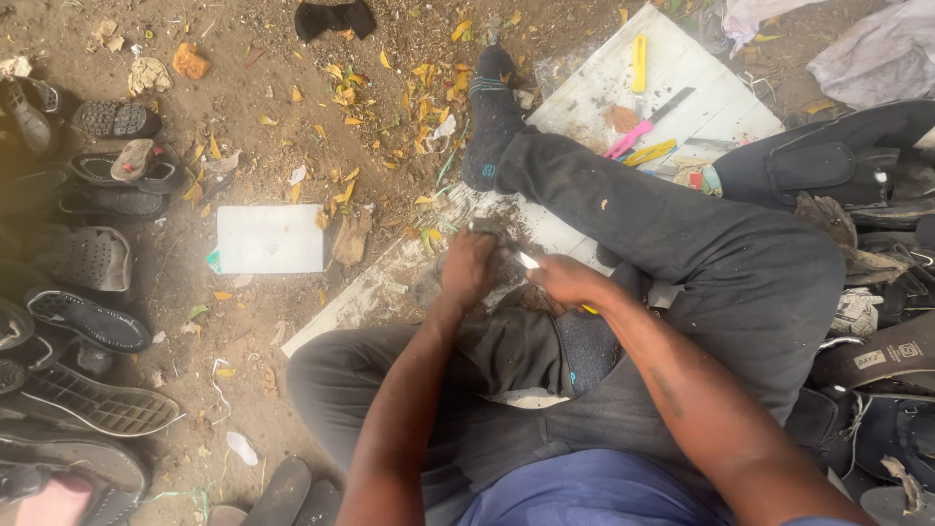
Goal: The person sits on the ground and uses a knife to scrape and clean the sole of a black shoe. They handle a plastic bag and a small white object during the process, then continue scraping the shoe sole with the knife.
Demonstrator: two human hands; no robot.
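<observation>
The person sits on the dirt ground with one leg stretched across a white board [594, 93]. The left hand [469, 268] is closed around a small grey object [485, 227], too hidden to identify, held just above the board's edge. The right hand [568, 282] grips a knife whose pale blade [527, 259] points toward that object, just beside it. Worn sandals [88, 321] line the ground to the left; a pink-handled cutter [633, 136] lies on the board.
</observation>
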